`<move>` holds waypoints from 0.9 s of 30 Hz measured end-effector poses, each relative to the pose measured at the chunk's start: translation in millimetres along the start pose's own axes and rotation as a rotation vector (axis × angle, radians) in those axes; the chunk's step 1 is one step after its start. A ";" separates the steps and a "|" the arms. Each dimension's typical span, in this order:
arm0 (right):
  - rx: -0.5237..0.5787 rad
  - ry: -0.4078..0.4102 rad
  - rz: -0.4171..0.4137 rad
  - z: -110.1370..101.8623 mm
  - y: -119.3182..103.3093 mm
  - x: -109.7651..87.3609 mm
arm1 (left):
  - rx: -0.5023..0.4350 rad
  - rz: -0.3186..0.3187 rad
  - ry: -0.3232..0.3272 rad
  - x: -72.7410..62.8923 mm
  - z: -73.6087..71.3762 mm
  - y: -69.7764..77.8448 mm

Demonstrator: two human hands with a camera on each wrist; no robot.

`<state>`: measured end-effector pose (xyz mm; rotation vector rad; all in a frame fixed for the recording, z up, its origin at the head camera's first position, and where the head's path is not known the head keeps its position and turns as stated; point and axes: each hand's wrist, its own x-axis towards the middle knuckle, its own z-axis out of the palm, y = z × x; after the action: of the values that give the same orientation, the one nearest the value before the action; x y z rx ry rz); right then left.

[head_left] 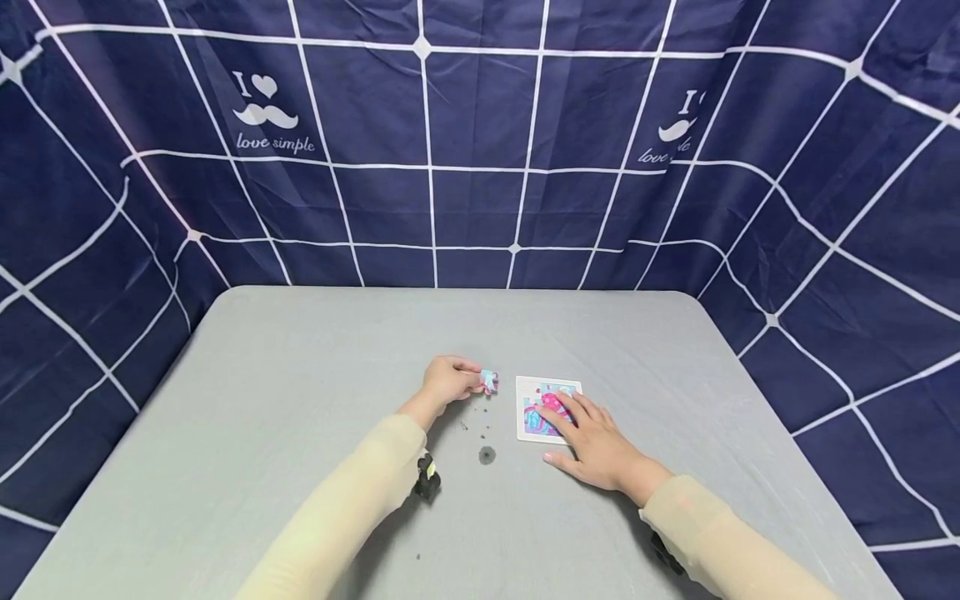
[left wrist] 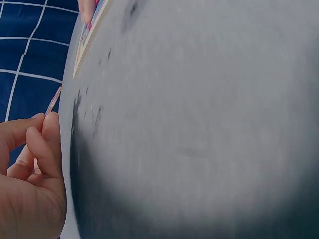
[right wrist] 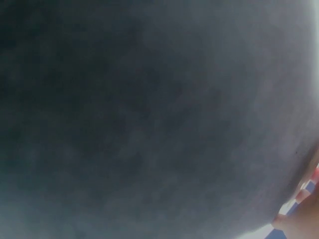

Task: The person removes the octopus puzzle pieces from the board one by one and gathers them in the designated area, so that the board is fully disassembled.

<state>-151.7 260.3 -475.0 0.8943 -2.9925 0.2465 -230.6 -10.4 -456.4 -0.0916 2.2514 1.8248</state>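
My left hand (head_left: 448, 380) pinches a small jigsaw piece (head_left: 489, 382), coloured light blue, white and pink, just left of the puzzle board. In the left wrist view that hand (left wrist: 32, 174) holds the piece (left wrist: 53, 100) edge-on between thumb and fingertips. The square puzzle board (head_left: 519, 421) has a white frame and a pink, blue and purple picture, with a pale patch at its upper left. My right hand (head_left: 598, 450) rests on the board's right part with its fingers spread, covering some of the picture. Its thumb lies beside the lower edge.
The grey tabletop (head_left: 315, 358) bears a dark round stain (head_left: 487, 455) and several small specks between the hands. A dark blue curtain (head_left: 480, 208) with white lines stands behind the table and along both sides. The right wrist view is mostly dark and blurred.
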 end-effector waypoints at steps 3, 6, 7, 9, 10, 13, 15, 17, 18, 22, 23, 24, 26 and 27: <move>0.001 0.002 0.000 -0.2 -0.4 0.0 | 0.016 0.024 -0.005 -2.1 -9.5 -1.1; 0.002 0.005 -0.002 -0.4 -0.7 0.0 | 0.019 0.011 0.000 -3.5 -18.6 -3.0; 0.003 0.005 -0.003 -0.5 -0.7 0.0 | 0.020 0.004 0.007 -3.4 -21.2 -3.9; 0.003 0.006 -0.003 -0.5 -0.8 -0.1 | 0.019 -0.015 0.020 -3.5 -26.3 -5.3; 0.003 0.005 -0.002 -0.5 -0.8 -0.1 | 0.019 -0.020 0.027 -2.9 -28.6 -6.8; 0.002 0.002 0.000 -0.2 -0.7 -0.1 | 0.015 -0.029 0.044 -1.3 -35.8 -9.7; 0.003 0.000 0.001 0.1 -0.7 -0.3 | 0.011 -0.027 0.052 -0.7 -41.0 -10.6; 0.002 -0.002 0.001 0.4 -0.7 -0.5 | 0.005 -0.033 0.062 -0.6 -46.4 -10.9; 0.001 -0.002 0.001 0.6 -0.7 -0.5 | 0.001 -0.036 0.065 -0.8 -49.1 -11.0; 0.001 0.000 0.000 1.6 0.0 -0.8 | 0.004 -0.046 0.079 -1.4 -58.9 -12.4; 0.001 0.001 -0.001 1.9 0.2 -0.8 | 0.005 -0.049 0.080 -1.4 -61.2 -13.2; 0.001 0.001 -0.001 2.1 0.5 -0.7 | 0.004 -0.053 0.083 -1.3 -63.1 -14.2; -0.001 0.001 -0.002 2.4 0.7 -0.5 | 0.013 -0.059 0.088 -1.6 -66.7 -15.7; -0.002 0.000 -0.001 2.3 0.6 -0.4 | 0.019 -0.060 0.090 -1.8 -68.4 -16.5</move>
<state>-151.6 260.6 -477.3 0.8964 -2.9919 0.2437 -235.6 -80.6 -458.7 -0.2397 2.2992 1.8019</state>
